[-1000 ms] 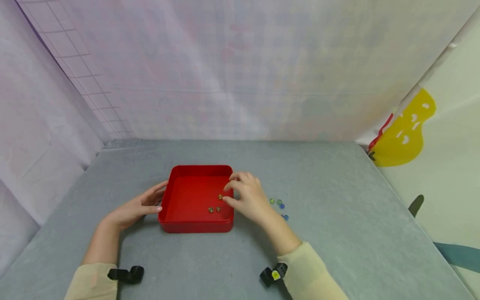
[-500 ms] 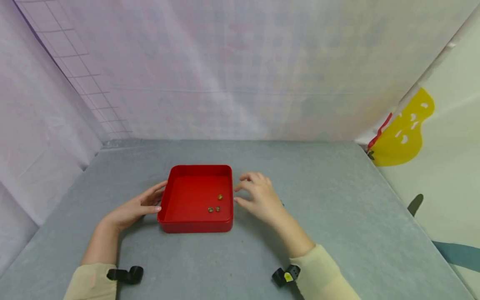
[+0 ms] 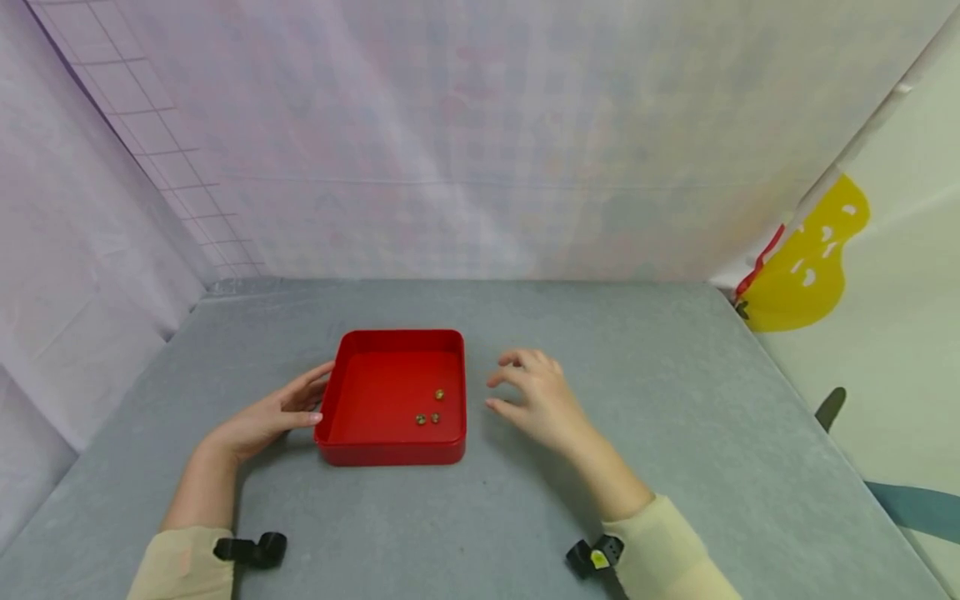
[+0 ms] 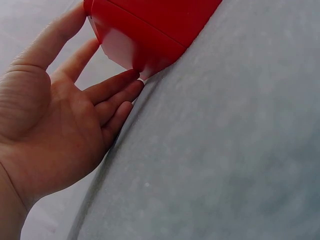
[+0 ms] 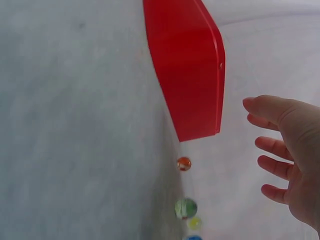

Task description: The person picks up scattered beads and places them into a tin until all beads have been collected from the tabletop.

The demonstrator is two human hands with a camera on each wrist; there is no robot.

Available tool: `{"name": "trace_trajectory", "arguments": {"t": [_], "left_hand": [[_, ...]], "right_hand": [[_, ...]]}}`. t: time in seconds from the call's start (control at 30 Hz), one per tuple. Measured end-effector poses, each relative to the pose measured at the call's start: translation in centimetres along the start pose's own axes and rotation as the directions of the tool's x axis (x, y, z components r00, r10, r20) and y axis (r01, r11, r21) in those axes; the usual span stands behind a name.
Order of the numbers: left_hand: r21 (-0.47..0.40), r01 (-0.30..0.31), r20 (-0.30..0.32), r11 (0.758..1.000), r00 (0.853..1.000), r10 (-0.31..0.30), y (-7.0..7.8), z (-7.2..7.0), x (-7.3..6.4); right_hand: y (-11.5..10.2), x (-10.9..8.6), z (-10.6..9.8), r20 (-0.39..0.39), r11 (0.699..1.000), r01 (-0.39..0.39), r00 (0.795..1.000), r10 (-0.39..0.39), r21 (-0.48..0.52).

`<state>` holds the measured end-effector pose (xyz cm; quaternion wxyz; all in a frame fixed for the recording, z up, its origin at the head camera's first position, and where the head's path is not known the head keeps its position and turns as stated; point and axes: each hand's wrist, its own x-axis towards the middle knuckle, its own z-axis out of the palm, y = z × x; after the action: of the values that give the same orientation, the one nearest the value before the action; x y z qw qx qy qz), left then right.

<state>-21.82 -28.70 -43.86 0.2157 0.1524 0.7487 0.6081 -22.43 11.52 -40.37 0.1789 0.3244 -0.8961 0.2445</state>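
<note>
A square red box [image 3: 390, 454] stands on the grey table, with three small greenish marbles [image 3: 439, 394] lying in its right half. My left hand [image 3: 262, 423] rests against the box's left side, thumb near the rim; the left wrist view shows its fingertips [image 4: 134, 75] touching the wall. To the right of the box, my right hand [image 3: 543, 400] hovers apart from it, fingers loosely bent and holding nothing. Beyond the box in the right wrist view lie an orange marble [image 5: 184, 163], a green marble [image 5: 186, 208], a yellow-green marble [image 5: 194, 223] and a blue marble [image 5: 193, 238], hidden in the head view.
The grey tabletop [image 3: 720, 467] stretches around the box on every side. Pale patterned curtains [image 3: 480, 150] hang behind and to the left, and a white sheet with a yellow printed shape [image 3: 810, 275] hangs on the right.
My right hand has moved right, from over the box's right rim to beyond it. The marbles to its right are now covered in the head view. My left hand and the box stay put.
</note>
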Motion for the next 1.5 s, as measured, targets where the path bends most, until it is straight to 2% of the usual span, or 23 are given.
{"name": "trace_trajectory", "arguments": {"t": [0.8, 1.5], "left_hand": [[0.005, 0.015, -0.01, 1.0, 1.0, -0.014, 0.3, 0.1, -0.1], [0.011, 0.016, -0.008, 1.0, 1.0, -0.016, 0.1, 0.0, -0.1]], "right_hand": [[1.8, -3.0, -1.2, 0.077, 0.999, -0.041, 0.996, 0.04, 0.008], [2.9, -4.9, -1.5, 0.111, 0.998, -0.048, 0.992, 0.052, -0.038]]}}
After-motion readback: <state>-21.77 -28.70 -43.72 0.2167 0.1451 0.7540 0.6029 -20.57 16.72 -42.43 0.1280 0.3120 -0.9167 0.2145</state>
